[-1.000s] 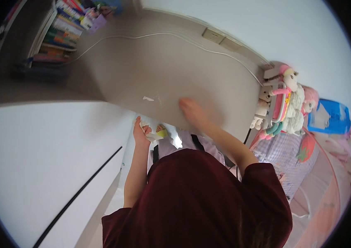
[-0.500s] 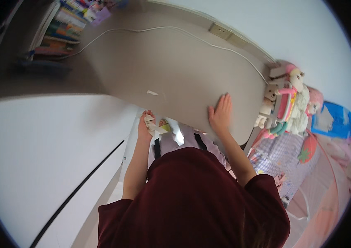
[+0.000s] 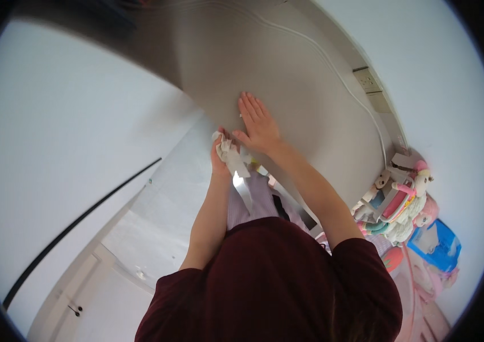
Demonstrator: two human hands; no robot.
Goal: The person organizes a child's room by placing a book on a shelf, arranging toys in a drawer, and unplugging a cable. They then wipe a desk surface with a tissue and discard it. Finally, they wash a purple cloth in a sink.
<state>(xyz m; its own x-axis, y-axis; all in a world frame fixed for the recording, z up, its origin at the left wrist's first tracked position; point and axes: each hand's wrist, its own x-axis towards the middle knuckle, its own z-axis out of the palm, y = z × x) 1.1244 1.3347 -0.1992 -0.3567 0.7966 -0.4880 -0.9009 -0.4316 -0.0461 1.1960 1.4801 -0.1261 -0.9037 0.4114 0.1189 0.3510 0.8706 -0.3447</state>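
My left hand (image 3: 218, 163) is closed around crumpled whitish paper scraps (image 3: 234, 158), just off the near edge of a grey-brown desktop (image 3: 310, 114). Part of the paper hangs from the fingers toward my lap. Flat on the desktop, close to that edge, lies my right hand (image 3: 262, 130), its fingers stretched out and the thumb spread toward the left hand. A tiny white bit (image 3: 241, 116) shows beside its fingers; whether more lies under the palm is hidden.
A tall white panel (image 3: 94, 97) stands left of the desk. A white cable (image 3: 333, 68) runs along the back, near a wall socket (image 3: 367, 80). Soft toys (image 3: 413, 199) and a blue tray (image 3: 436, 245) sit at the right. A white door (image 3: 91, 290) shows lower left.
My right hand has slid left across the desktop to where the white scrap lay, near my left hand. The left hand still holds the paper. The view has turned left.
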